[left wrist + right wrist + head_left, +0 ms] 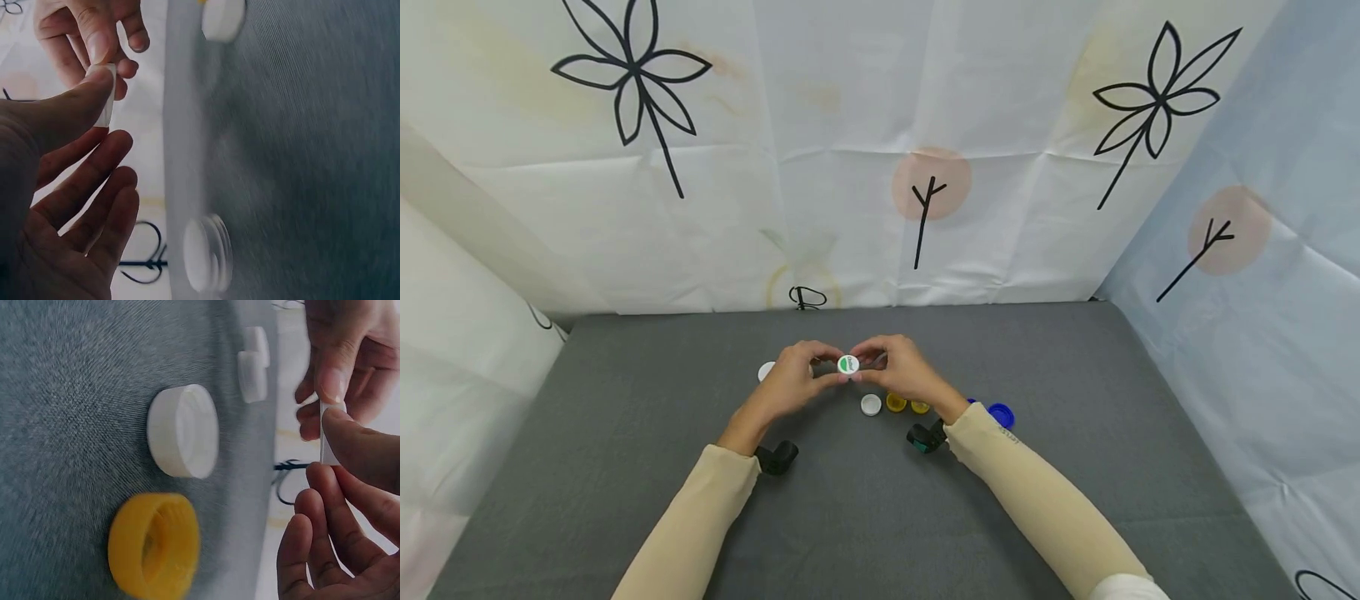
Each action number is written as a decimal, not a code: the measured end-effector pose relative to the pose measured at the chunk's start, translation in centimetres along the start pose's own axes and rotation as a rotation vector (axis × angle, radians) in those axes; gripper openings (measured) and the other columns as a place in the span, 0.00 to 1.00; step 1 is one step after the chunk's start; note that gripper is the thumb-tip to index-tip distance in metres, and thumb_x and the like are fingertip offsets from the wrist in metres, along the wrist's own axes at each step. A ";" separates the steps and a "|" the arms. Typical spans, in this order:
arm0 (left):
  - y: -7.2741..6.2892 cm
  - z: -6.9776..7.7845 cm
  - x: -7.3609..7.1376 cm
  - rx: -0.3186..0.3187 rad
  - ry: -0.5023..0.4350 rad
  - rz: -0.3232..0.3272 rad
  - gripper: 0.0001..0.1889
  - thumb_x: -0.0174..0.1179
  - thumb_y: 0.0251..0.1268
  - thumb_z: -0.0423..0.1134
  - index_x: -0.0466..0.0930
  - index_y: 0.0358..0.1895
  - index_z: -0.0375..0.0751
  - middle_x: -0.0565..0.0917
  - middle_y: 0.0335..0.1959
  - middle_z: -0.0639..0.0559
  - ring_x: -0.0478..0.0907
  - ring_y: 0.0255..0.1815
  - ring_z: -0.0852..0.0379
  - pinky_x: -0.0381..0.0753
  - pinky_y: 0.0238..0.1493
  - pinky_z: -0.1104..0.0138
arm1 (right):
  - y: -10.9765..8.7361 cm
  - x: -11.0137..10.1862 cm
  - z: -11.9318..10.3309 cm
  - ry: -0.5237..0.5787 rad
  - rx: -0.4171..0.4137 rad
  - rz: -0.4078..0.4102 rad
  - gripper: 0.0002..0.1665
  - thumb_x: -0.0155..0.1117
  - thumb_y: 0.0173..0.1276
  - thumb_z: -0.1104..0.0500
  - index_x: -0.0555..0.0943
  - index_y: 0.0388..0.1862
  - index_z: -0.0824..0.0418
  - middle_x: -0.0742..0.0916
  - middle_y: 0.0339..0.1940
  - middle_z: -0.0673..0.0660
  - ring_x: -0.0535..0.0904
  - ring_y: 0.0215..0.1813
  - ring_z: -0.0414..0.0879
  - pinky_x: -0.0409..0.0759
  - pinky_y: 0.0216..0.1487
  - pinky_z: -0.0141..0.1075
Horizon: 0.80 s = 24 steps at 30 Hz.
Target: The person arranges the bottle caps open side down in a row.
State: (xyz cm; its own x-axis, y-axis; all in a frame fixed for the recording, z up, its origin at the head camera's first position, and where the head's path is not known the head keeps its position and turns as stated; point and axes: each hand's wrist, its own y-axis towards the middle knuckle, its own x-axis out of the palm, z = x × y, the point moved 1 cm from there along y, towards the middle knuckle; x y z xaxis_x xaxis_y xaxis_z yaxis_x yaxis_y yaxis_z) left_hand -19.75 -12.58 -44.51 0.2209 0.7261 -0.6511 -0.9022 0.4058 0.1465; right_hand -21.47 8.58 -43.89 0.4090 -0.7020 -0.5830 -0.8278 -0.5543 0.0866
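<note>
A white bottle cap (847, 365) with a green print on its top is held up above the table between both hands. My left hand (793, 379) pinches it at its left side with thumb and fingertips, the other fingers spread loosely. From the opposite side my right hand (904, 367) pinches the same cap. Edge-on in the left wrist view, the cap (107, 100) is partly covered by the thumb. Below the hands lie a loose white cap (871, 405) and a yellow cap (155, 545), both with hollow side showing in the right wrist view.
White caps (206, 253) lie together beyond the left hand. A second yellow cap (920, 407) and a blue cap (1001, 416) sit near the right wrist; another blue one is mostly hidden by it. The grey table (850, 517) ends at a patterned cloth wall (850, 233).
</note>
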 end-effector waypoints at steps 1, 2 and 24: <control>0.1 -0.3 -0.1 0.005 0.023 0.002 0.14 0.73 0.62 0.37 0.87 0.50 0.37 0.86 0.47 0.46 0.79 0.52 0.43 0.77 0.53 0.48 | 0.4 0.3 0.1 -0.014 0.008 -0.007 0.18 0.75 0.66 0.62 0.85 0.54 0.65 0.87 0.45 0.56 0.83 0.48 0.52 0.82 0.47 0.36; 0.2 -0.5 -0.2 0.007 0.045 0.004 0.14 0.73 0.62 0.37 0.87 0.49 0.37 0.86 0.47 0.46 0.79 0.51 0.43 0.76 0.53 0.48 | 0.7 0.5 0.2 -0.028 0.018 -0.013 0.18 0.75 0.66 0.62 0.85 0.54 0.64 0.87 0.45 0.56 0.83 0.48 0.51 0.81 0.47 0.34; 0.1 -3.6 -0.2 -0.095 0.250 -0.030 0.14 0.74 0.61 0.38 0.88 0.48 0.36 0.79 0.52 0.38 0.72 0.56 0.37 0.68 0.58 0.40 | 3.7 4.1 0.6 -0.220 0.150 -0.034 0.13 0.76 0.65 0.58 0.88 0.47 0.58 0.84 0.41 0.53 0.77 0.45 0.46 0.75 0.49 0.37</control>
State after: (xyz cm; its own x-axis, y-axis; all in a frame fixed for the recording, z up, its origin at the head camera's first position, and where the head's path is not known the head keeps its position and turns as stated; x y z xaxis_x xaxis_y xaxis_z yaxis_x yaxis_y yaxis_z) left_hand -21.25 -14.70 -47.07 0.1602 0.5499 -0.8197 -0.9300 0.3624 0.0614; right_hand -23.14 3.95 -46.47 0.3578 -0.5610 -0.7465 -0.8693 -0.4920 -0.0470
